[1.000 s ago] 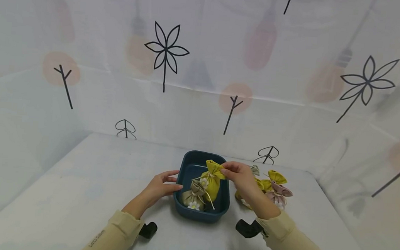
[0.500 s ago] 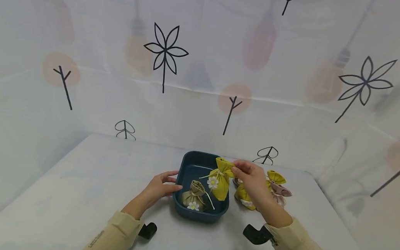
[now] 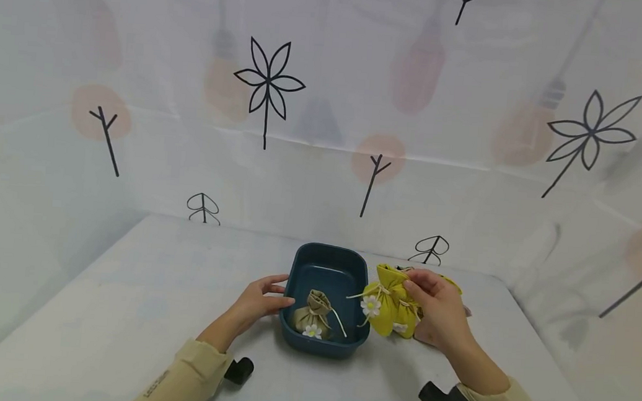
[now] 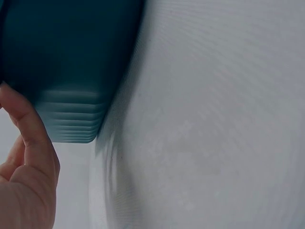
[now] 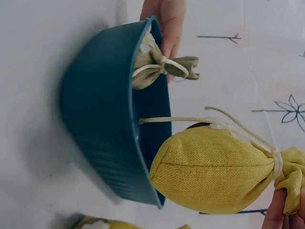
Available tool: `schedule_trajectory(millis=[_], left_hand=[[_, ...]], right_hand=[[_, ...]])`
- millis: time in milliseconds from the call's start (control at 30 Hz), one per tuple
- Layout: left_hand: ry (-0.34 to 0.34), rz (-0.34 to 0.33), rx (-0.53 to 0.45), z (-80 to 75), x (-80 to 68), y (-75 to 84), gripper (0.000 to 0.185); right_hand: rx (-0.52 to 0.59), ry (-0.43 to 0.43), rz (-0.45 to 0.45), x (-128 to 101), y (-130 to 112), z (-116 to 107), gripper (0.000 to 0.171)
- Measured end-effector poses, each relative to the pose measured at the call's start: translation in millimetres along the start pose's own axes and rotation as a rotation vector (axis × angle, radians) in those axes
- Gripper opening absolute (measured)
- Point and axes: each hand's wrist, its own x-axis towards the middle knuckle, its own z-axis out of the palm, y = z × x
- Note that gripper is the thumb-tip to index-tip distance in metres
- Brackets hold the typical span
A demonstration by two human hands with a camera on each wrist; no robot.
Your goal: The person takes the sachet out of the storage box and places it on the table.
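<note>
My right hand pinches the gathered neck of a yellow drawstring pouch with a white flower. This pouch hangs just outside the right side of a dark blue plastic bin. My left hand holds the bin's left rim, thumb over the edge and fingers along the outside. Inside the bin, near its front, sits an olive-beige drawstring pouch. In the right wrist view, the yellow pouch bulges full, its neck between my fingertips. Only part of the left hand shows in its wrist view.
Behind the held pouch and right hand lie more pouches, partly hidden: a yellow one and a pinkish one. A white cloth covers the table. A printed curtain stands behind it.
My right hand has carried the yellow pouch from inside the bin up and rightward past its right rim. The beige pouch stays in the bin. The left hand stays at the left rim.
</note>
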Motion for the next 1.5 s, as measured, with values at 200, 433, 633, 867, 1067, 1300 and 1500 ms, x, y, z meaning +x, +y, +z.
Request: schedule_trajectory(millis=[200, 433, 633, 867, 1067, 1300, 1500], left_hand=[[0.001, 0.003, 0.002, 0.1, -0.8, -0.2, 0.066], [-0.001, -0.005, -0.002, 0.1, 0.6, 0.9, 0.067], [-0.003, -0.004, 0.000, 0.7, 0.0, 1.5, 0.066], [-0.004, -0.005, -0.003, 0.5, 1.3, 0.4, 0.066], [-0.002, -0.006, 0.000, 0.5, 1.2, 0.7, 0.067], [-0.002, -0.002, 0.004, -0.1, -0.8, 2.7, 0.067], [-0.004, -0.002, 0.003, -0.5, 0.6, 0.8, 0.067]], right_hand=[[-0.063, 0.038, -0.012, -8, 13, -15, 0.024], [-0.038, 0.057, 0.028, -14, 28, -24, 0.026], [-0.074, 0.046, 0.070, -16, 43, -29, 0.022], [-0.102, 0.026, 0.090, -11, 60, -31, 0.021], [-0.148, 0.039, 0.117, -8, 72, -29, 0.021], [-0.152, 0.043, 0.143, -6, 78, -30, 0.023], [-0.153, 0.045, 0.160, -7, 79, -34, 0.026]])
